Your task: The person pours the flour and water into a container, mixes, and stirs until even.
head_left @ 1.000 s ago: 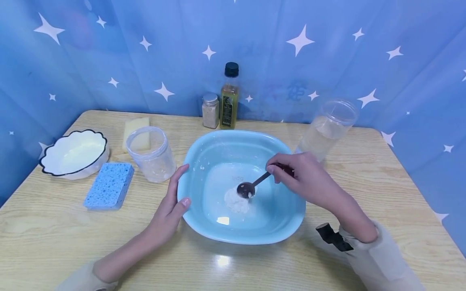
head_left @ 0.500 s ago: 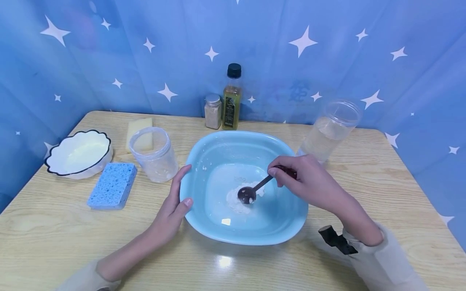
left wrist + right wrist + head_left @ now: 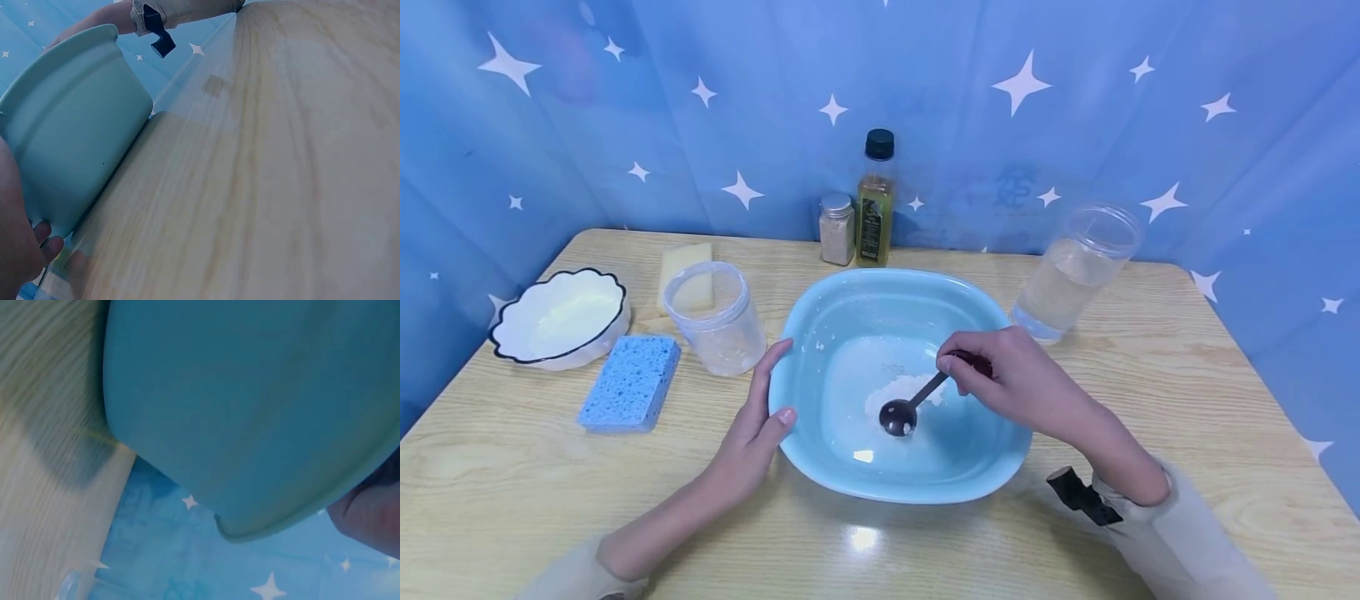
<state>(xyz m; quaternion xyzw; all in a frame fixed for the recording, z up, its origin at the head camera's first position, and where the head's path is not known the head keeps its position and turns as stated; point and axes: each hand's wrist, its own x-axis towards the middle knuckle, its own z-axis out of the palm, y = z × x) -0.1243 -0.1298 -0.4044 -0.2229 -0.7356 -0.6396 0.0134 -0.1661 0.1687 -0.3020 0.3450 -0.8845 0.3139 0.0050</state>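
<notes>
A light blue basin (image 3: 977,467) stands on the table with a patch of white powder (image 3: 880,402) and some liquid at its bottom. My left hand (image 3: 752,433) holds the basin's left side, the thumb near the rim; in the left wrist view its fingertips (image 3: 51,247) lie low against the outer wall. Over the basin my right hand (image 3: 1011,375) grips the handle of a dark brown spoon (image 3: 898,417). The spoon's bowl is down at the powder, with white bits in it. In the right wrist view the basin wall hides the spoon.
Left of the basin are a clear plastic jar (image 3: 726,337), a blue sponge (image 3: 628,385), a white scalloped bowl (image 3: 561,321) and a pale yellow flat piece (image 3: 688,258). Behind it stand a shaker jar (image 3: 837,232) and an oil bottle (image 3: 874,212). A clear container of liquid (image 3: 1067,283) stands right.
My right hand has moved the spoon slightly left and toward me, after a small shift right. The powder has spread from a compact heap into a wider patch. The left hand stays on the basin.
</notes>
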